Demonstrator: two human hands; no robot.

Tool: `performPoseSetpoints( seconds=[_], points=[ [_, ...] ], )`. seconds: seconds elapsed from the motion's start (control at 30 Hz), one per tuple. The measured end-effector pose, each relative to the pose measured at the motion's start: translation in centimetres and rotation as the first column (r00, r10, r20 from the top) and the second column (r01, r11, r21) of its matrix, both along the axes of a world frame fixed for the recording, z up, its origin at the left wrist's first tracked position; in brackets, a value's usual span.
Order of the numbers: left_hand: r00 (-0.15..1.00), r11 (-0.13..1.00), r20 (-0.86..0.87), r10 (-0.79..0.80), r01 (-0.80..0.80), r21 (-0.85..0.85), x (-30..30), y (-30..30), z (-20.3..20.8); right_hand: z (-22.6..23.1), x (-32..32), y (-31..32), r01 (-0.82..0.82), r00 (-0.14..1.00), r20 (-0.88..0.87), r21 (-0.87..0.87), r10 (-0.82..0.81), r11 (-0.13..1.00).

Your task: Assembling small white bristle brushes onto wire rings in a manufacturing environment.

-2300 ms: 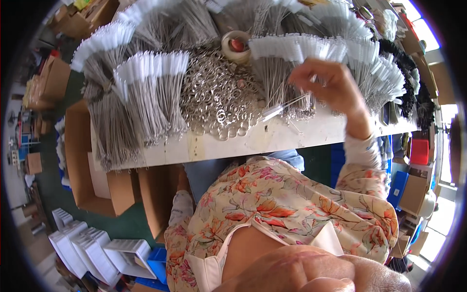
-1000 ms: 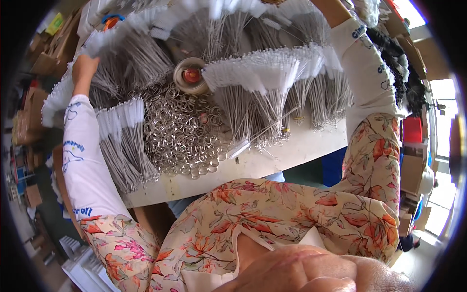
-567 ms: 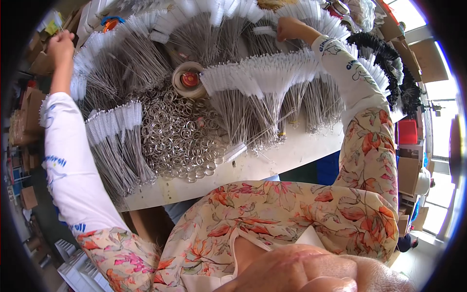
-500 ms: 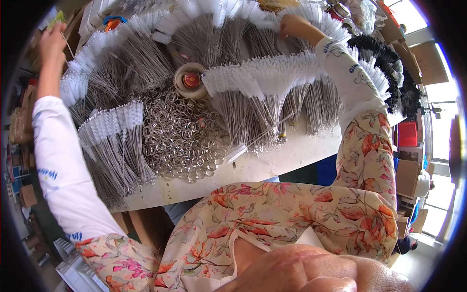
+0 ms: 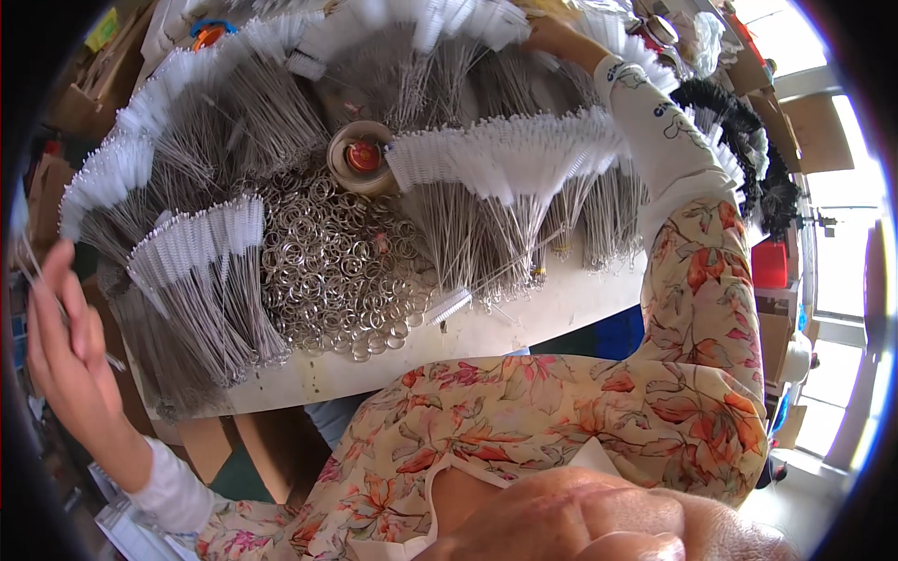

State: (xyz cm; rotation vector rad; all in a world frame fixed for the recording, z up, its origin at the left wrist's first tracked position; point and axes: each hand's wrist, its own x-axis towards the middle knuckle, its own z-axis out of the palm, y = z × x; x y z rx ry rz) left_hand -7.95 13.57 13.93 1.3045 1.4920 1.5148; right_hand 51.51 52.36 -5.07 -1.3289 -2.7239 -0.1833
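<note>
The left hand (image 5: 70, 360) pinches a thin grey wire brush (image 5: 32, 260) beside the white tabletop (image 5: 580, 297). The right hand (image 5: 559, 42) is by the far white-bristled wire brushes (image 5: 496, 23); I can't tell its grip. Many are bunched; one loose white brush (image 5: 451, 306) and shiny round metal rings (image 5: 327, 271) lie unsorted.

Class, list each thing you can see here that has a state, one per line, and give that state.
Left hand, raised, partly curled
Thin wire, held in the left hand
White brushes, bunched in fanned rows
Right hand, over far brushes, grip unclear
Single brush, lying loose at the front
Metal rings, heaped loose
Pale roll, lying flat, red thing inside
</note>
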Motion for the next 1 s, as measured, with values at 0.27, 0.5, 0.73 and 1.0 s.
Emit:
performPoseSetpoints(
  seconds=[0.27,0.5,0.73,1.0],
  points=[
    [0.959,0.954,0.041,0.28,-0.273,-0.122,-3.5,-10.4,-4.2,7.0,-10.8,-7.9,0.361,0.848,-0.209,-0.446,-0.487,0.819],
    [0.96,0.992,0.251,0.122,-0.114,-0.046,-3.2,-11.0,-7.1,10.9,-6.6,-6.3,0.473,0.716,-0.18,-0.586,-0.674,0.658],
    [0.933,0.974,0.282,0.225,-0.226,-0.028,-0.6,-12.4,-8.8,9.8,-5.7,-7.4,0.524,0.754,-0.176,-0.42,-0.633,0.741],
    [0.831,0.893,0.328,0.449,-0.434,-0.123,-4.9,-18.8,-12.0,7.0,-9.7,-8.3,0.503,0.79,-0.048,-0.518,-0.611,0.692]
  ],
)
